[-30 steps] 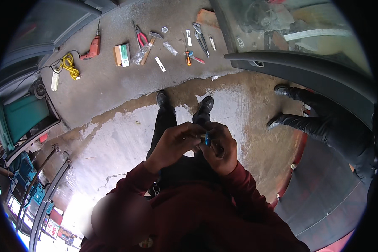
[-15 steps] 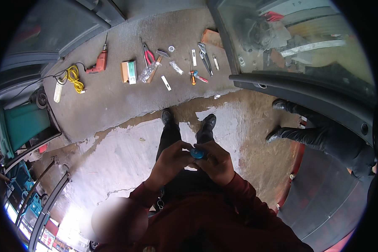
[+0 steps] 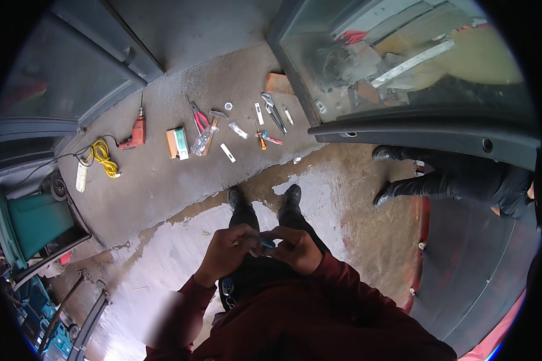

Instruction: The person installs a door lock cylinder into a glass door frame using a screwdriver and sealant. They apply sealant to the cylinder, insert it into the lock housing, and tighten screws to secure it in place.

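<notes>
Between my hands, in front of my waist, is a small blue disc-shaped thing (image 3: 268, 243), now seen tilted with a darker part on its left side. My right hand (image 3: 299, 248) grips it between thumb and fingers. My left hand (image 3: 227, 251) is closed, with its fingertips pinched at the disc's left edge. Whether a thin strip or another small piece lies between the hands cannot be made out. Both forearms wear dark red sleeves.
On the concrete ahead lie a red corded drill (image 3: 136, 133), a yellow cord (image 3: 105, 159), an open box (image 3: 177, 143), a hammer (image 3: 213, 129), slip-joint pliers (image 3: 274, 114) and a screwdriver (image 3: 261, 139). Glass doors (image 3: 415, 78) flank them. At right, another person's legs (image 3: 424, 180) show.
The view has tipped, so the floor tools sit lower and further left. My hands have shifted slightly, and the blue disc has turned from face-up to a more edge-on tilt.
</notes>
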{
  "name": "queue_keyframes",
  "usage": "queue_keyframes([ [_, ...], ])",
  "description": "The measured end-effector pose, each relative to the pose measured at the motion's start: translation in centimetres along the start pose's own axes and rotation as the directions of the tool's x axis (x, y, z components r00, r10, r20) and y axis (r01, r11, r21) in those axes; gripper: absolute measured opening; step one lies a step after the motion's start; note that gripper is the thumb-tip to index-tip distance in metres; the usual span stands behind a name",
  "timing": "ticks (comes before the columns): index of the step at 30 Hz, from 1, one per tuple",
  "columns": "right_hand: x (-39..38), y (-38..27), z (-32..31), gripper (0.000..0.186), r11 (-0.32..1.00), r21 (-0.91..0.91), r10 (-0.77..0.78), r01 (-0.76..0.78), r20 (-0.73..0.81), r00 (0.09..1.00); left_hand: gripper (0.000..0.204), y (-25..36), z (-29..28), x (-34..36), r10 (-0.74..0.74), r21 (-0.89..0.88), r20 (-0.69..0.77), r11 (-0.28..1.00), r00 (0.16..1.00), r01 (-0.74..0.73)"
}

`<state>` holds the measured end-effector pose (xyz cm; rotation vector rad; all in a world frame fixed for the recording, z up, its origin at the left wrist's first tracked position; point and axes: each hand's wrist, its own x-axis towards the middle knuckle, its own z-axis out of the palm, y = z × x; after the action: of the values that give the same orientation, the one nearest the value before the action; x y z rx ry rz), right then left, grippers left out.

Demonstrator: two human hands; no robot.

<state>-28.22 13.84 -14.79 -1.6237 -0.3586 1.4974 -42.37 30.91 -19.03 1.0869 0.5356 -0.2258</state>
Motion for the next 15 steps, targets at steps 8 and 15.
queue_keyframes([
  [8,-0.4,1.1,1.5,0.033,0.949,0.294,-0.076,0.11,-0.127,0.989,0.006,0.0,0.8,0.8,0.151,0.263,-0.071,0.956,0.986,-0.127],
  [15,0.8,1.9,-1.0,0.029,0.744,0.66,0.046,0.105,-0.207,0.977,0.009,-7.9,-0.7,2.3,-0.055,0.897,-0.108,0.425,0.993,0.121],
])
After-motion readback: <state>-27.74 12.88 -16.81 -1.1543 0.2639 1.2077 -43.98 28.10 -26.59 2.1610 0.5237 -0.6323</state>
